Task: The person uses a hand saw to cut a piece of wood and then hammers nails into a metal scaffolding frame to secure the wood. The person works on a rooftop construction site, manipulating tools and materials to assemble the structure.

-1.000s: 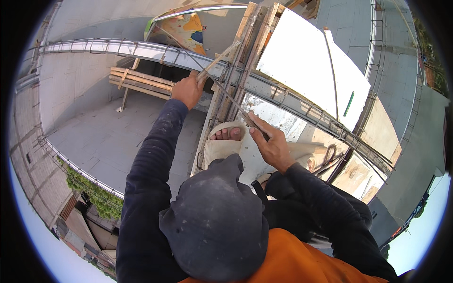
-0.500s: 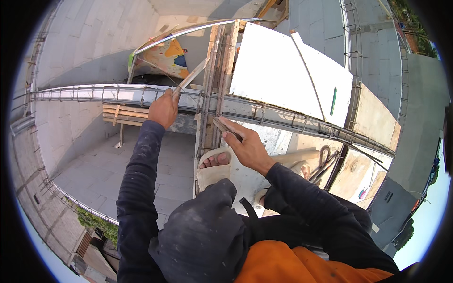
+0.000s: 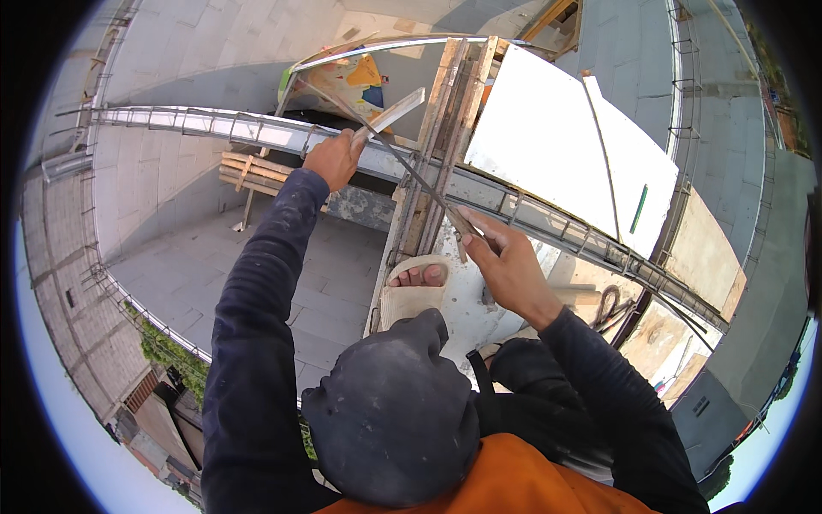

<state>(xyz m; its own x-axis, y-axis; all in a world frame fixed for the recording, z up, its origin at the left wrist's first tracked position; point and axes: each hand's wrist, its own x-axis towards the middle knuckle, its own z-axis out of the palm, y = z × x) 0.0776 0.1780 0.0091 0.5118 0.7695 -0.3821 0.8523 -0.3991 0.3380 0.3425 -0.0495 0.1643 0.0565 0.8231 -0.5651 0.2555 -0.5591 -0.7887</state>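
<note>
My left hand [image 3: 334,159] is wrapped round a flat pale slat-like piece [image 3: 397,112] that points up and right; whether it is wood or a blade I cannot tell. My right hand [image 3: 511,267] pinches the near end of a long thin grey-brown strip [image 3: 409,172]. From there the strip runs up and left over the beam's steel cage, crossing close to the pale piece. Below both hands' line lie narrow timber boards [image 3: 445,128] with dark bars between them. My sandalled foot [image 3: 417,278] rests just left of my right hand.
A long rebar cage [image 3: 548,224] crosses the view along the beam. Large white panels [image 3: 561,141] lie to the right. At the left is a drop to a grey block floor [image 3: 300,283]. Tied timber [image 3: 257,171] and a colourful sheet [image 3: 355,81] sit beyond the edge.
The view has shifted, moving the scene rightward. My right hand has risen away from the boards, and the long thin strip now shows clearly between my hands. The left hand keeps its pale piece.
</note>
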